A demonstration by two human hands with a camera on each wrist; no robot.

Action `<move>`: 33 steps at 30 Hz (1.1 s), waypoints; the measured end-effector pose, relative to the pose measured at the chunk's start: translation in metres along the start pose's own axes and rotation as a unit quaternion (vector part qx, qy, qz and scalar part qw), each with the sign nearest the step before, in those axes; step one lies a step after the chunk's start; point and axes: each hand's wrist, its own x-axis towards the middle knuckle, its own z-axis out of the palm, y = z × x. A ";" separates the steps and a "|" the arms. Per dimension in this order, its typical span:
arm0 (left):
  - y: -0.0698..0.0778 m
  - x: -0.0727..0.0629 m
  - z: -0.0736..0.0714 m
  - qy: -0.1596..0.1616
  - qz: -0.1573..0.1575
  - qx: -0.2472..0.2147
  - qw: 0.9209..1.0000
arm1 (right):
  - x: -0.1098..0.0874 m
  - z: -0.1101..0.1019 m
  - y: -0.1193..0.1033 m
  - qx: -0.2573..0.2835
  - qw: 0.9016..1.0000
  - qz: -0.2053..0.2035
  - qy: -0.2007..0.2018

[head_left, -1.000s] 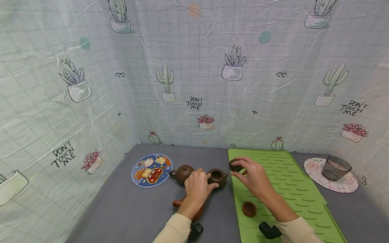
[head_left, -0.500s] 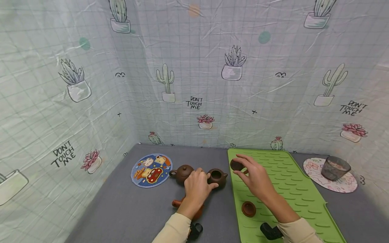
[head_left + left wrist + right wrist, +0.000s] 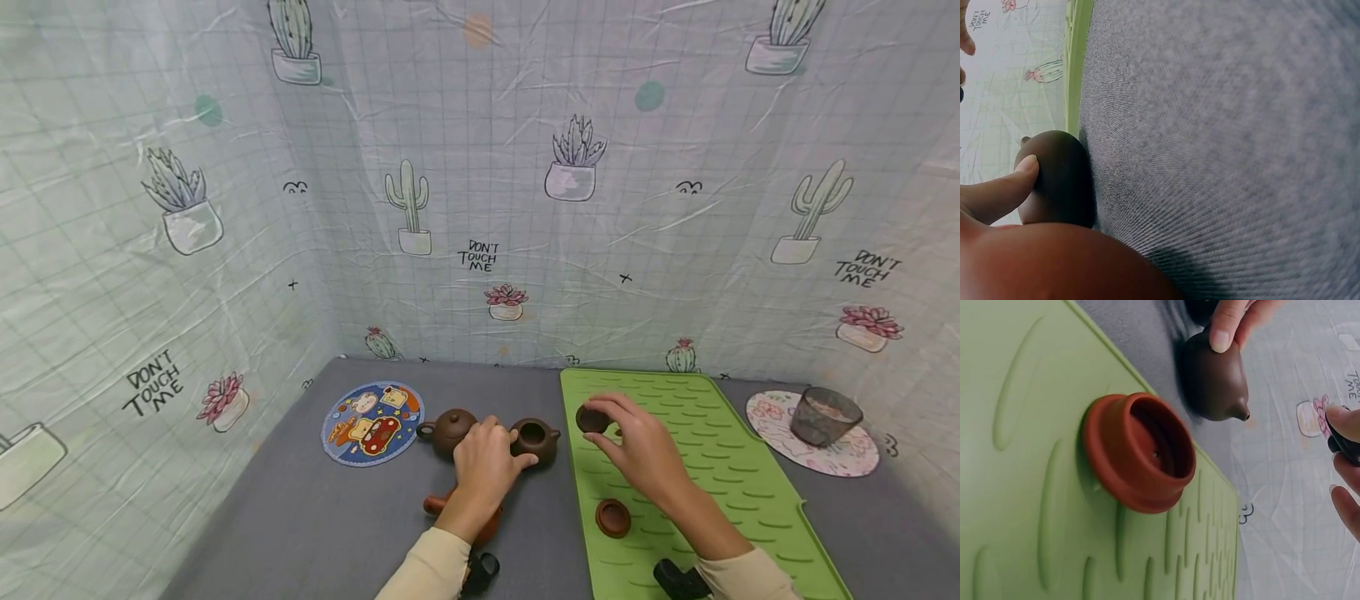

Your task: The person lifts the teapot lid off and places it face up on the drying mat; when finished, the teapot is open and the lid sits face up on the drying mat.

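A dark brown teapot (image 3: 546,454) without its lid stands on the grey table, mouth up and spout to the right. My left hand (image 3: 483,462) grips it from the left, thumb along its side, as the thumb in the left wrist view shows. Between right thumb and fingers, my right hand (image 3: 645,450) pinches a small round dark lid (image 3: 591,419) above the green mat, right of that teapot. A reddish-brown lid (image 3: 1160,450) rests on the mat with its hollow side up. Under my left forearm, a reddish-brown teapot (image 3: 491,529) is partly hidden.
A second dark teapot (image 3: 452,432), lid on, stands just left of my left hand. Beyond it lies a blue cartoon coaster (image 3: 345,448). The green mat (image 3: 675,392) covers the right side. A smoky glass (image 3: 825,425) stands on a pale patterned coaster (image 3: 768,408) at far right.
My right hand has moved slightly right with the dark lid, from the mat's left edge to farther over the mat. My left hand stays on the teapot.
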 end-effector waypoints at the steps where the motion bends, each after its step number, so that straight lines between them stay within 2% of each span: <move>1: 0.000 0.000 0.000 0.001 0.000 -0.001 1.000 | -0.001 0.000 0.001 0.000 1.000 0.002 -0.003; 12: 0.000 0.001 0.000 -0.001 -0.001 -0.006 1.000 | -0.010 0.002 0.008 -0.011 1.000 0.009 -0.014; 24: 0.000 0.001 0.000 0.000 0.002 -0.012 1.000 | -0.024 0.008 0.017 -0.031 0.998 0.031 -0.046; 33: 0.000 0.001 0.001 -0.002 0.000 -0.009 1.000 | -0.028 0.013 0.021 -0.032 0.993 0.064 -0.091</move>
